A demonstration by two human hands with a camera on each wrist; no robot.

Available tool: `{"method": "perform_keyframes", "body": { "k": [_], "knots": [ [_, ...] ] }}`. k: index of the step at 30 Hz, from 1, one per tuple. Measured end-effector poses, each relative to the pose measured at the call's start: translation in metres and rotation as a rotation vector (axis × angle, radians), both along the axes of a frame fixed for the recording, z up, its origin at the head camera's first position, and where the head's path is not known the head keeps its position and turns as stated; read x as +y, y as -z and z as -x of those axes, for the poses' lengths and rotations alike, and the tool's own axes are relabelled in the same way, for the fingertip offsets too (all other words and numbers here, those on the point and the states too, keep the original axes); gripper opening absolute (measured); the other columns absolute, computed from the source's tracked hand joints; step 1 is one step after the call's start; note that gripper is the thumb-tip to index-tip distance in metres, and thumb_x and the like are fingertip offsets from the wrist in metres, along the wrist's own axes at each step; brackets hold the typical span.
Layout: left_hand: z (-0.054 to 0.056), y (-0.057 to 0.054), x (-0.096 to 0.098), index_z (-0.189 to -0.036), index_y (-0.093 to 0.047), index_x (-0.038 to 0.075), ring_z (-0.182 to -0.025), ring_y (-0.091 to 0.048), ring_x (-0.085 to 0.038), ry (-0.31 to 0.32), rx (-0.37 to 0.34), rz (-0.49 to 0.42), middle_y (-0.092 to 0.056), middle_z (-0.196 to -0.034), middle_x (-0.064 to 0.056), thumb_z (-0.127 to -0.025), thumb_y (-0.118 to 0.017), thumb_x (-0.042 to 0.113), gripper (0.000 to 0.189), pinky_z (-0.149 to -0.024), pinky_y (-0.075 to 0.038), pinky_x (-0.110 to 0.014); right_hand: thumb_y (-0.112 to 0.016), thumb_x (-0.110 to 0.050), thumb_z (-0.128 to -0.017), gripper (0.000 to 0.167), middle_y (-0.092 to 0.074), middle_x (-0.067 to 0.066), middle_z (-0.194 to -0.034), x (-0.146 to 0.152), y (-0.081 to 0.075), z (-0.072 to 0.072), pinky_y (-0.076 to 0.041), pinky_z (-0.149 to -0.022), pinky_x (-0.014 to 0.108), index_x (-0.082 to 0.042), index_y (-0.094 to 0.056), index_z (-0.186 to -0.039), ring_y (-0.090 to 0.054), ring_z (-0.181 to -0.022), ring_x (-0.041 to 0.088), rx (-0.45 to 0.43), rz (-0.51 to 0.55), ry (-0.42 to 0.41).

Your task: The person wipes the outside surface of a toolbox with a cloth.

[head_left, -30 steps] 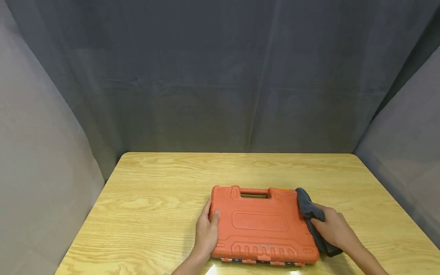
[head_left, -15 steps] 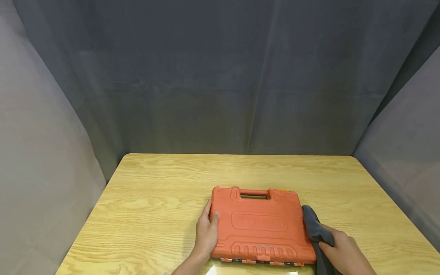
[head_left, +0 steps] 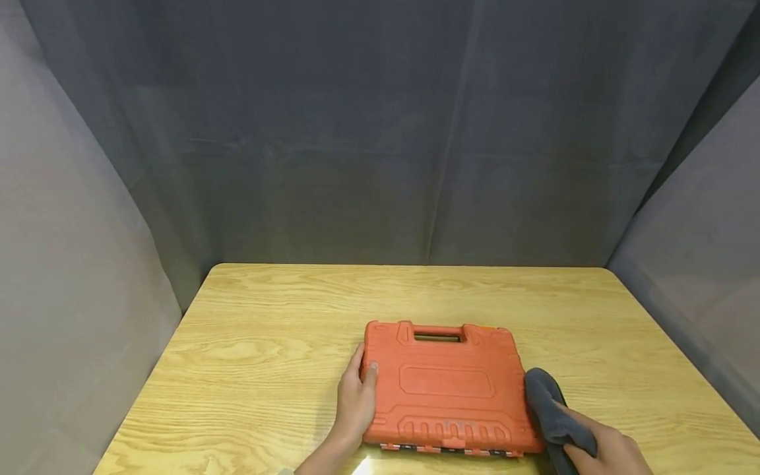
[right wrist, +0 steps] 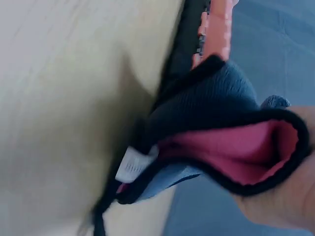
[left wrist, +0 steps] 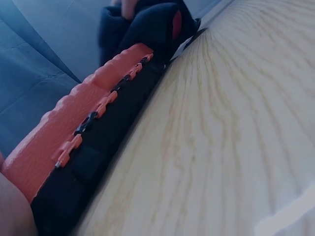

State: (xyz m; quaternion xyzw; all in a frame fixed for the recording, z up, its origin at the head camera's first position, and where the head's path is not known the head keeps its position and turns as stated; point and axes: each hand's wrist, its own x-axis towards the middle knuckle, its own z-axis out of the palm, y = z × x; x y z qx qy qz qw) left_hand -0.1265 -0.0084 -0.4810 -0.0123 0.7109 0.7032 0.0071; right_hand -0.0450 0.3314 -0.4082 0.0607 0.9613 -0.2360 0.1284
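While left grip (head_left: 355, 401) holds case (head_left: 445, 382), cloth (head_left: 545, 402) moved toward front.

Your left hand (head_left: 355, 402) grips the orange-red case (head_left: 446, 382) on the wooden table (head_left: 267, 343); across from that grip, your right hand (head_left: 611, 450) holds a grey cloth (head_left: 545, 399) at the opposite side.

A dark grey curtain (head_left: 332, 145) hangs behind a wood-grain table (head_left: 255, 330) between paler grey side panels (head_left: 65, 264)
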Motion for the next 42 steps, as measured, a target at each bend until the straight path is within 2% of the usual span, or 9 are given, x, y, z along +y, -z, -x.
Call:
{"method": "perform_keyframes", "body": {
  "k": [4,7,11,14,17,20,24,33,42],
  "knots": [
    [0.0,0.0,-0.001,-0.156,-0.022,-0.003,-0.145,-0.023,-0.039,0.001,0.001,-0.002,-0.026,-0.158,-0.023,-0.107,-0.045,0.013,0.057,-0.115,-0.02,-0.057,-0.063,-0.008,-0.092,0.055,-0.053,0.007,-0.063,-0.02,-0.009,-0.002,-0.041,-0.055,0.032,-0.002,-0.05,-0.146,-0.046,-0.052,0.015,0.065,0.056,-0.045],
    [0.001,0.001,-0.001,-0.156,-0.021,-0.003,-0.144,-0.025,-0.039,0.012,0.002,-0.011,-0.027,-0.158,-0.023,-0.107,-0.044,0.013,0.057,-0.115,-0.021,-0.057,-0.068,-0.01,-0.092,0.055,-0.065,0.012,-0.079,-0.038,-0.006,-0.002,-0.044,-0.054,0.027,-0.004,-0.053,-0.144,-0.06,-0.061,0.021,0.183,0.094,-0.217],
    [0.001,0.003,-0.001,-0.156,-0.022,-0.004,-0.144,-0.026,-0.039,0.013,0.005,-0.013,-0.027,-0.158,-0.023,-0.107,-0.044,0.013,0.057,-0.115,-0.021,-0.056,-0.072,-0.026,-0.093,0.057,-0.057,0.019,-0.138,-0.062,0.009,0.005,-0.057,-0.08,0.049,-0.007,-0.054,-0.144,-0.058,-0.121,0.036,0.385,0.066,-0.552],
    [0.002,0.004,-0.001,-0.156,-0.023,-0.003,-0.144,-0.025,-0.038,0.0,0.006,0.002,-0.028,-0.158,-0.022,-0.107,-0.045,0.013,0.056,-0.116,-0.022,-0.056,-0.065,-0.041,-0.096,0.06,-0.054,0.012,-0.144,-0.082,0.019,0.01,-0.044,-0.101,0.056,-0.01,-0.052,-0.146,-0.051,-0.131,0.03,0.429,0.094,-0.742],
    [0.002,0.004,-0.001,-0.156,-0.025,-0.002,-0.145,-0.025,-0.037,-0.01,0.011,0.034,-0.03,-0.158,-0.021,-0.107,-0.046,0.014,0.056,-0.116,-0.022,-0.055,-0.061,-0.048,-0.097,0.062,-0.053,0.008,-0.145,-0.106,0.027,0.011,-0.022,-0.119,0.036,-0.009,-0.054,-0.145,-0.049,-0.134,0.024,0.519,0.1,-0.903],
    [0.002,0.004,-0.001,-0.155,-0.027,-0.004,-0.145,-0.025,-0.036,-0.009,0.036,0.066,-0.031,-0.157,-0.021,-0.107,-0.047,0.016,0.056,-0.116,-0.022,-0.055,-0.06,-0.045,-0.098,0.055,-0.056,0.006,-0.142,-0.127,0.035,0.009,-0.001,-0.118,0.02,-0.009,-0.059,-0.141,-0.05,-0.132,0.02,0.712,0.07,-1.029],
    [0.001,0.004,-0.002,-0.153,-0.029,-0.006,-0.142,-0.032,-0.037,0.002,0.091,0.055,-0.037,-0.154,-0.023,-0.107,-0.049,0.022,0.058,-0.115,-0.026,-0.055,-0.054,-0.041,-0.101,0.048,-0.06,0.002,-0.139,-0.144,0.044,0.013,-0.009,-0.12,0.029,-0.009,-0.064,-0.134,-0.046,-0.136,0.014,0.934,0.008,-1.168],
    [0.001,0.004,-0.005,-0.149,-0.037,-0.008,-0.136,-0.042,-0.039,-0.022,0.121,0.05,-0.044,-0.148,-0.026,-0.101,-0.057,0.016,0.057,-0.11,-0.035,-0.055,-0.046,-0.039,-0.105,0.042,-0.063,-0.002,-0.134,-0.161,0.06,0.019,-0.013,-0.12,0.031,-0.014,-0.068,-0.131,-0.051,-0.13,0.009,0.958,0.034,-1.31],
    [0.003,0.007,-0.008,-0.149,-0.04,-0.006,-0.131,-0.047,-0.033,-0.017,0.127,0.028,-0.047,-0.146,-0.024,-0.098,-0.061,0.013,0.058,-0.103,-0.044,-0.043,-0.053,-0.038,-0.098,0.036,-0.068,-0.009,-0.122,-0.163,0.058,0.025,-0.021,-0.116,0.027,-0.019,-0.075,-0.12,-0.057,-0.118,0.001,1.09,-0.087,-1.307]
  ]
}}
